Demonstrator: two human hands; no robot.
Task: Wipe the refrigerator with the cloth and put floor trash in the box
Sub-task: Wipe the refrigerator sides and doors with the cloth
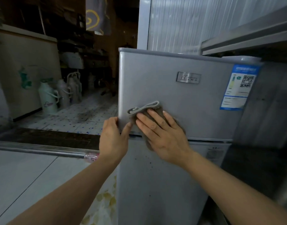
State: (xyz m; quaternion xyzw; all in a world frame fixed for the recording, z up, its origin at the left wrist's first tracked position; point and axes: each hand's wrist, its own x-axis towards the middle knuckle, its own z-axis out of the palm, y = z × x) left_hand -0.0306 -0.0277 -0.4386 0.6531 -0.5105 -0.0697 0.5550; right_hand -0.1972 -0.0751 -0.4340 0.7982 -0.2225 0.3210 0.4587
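The refrigerator (180, 98) is the landmark here, a grey two-door unit standing straight ahead of the person, and the whole moment turns on where the cloth (144, 108) sits against it. The cloth is a grey-brown folded rag pressed flat on the lower left corner of the upper door, just above the seam that parts the upper door from the lower one; its rolled top edge runs roughly sideways, tilted slightly upward to the right. The right hand (162, 132) lies directly over the cloth, fingers spread and flat, palm pushing it against the door, so it is pinned rather than gripped. The left hand (114, 137) is curled around the refrigerator's left edge at the same height, fingers wrapped behind the edge and thumb on the door face, just beside the cloth's left end, apparently bracing the door. The right hand is plainly the working one. Most of the unwiped-looking surface lies up and to the right of the cloth, toward the badge (188, 77) and the blue label (236, 88), while dark specks show on the lower door beneath the hands, so a stroke could reasonably go either way. No box or floor trash can be made out with confidence.
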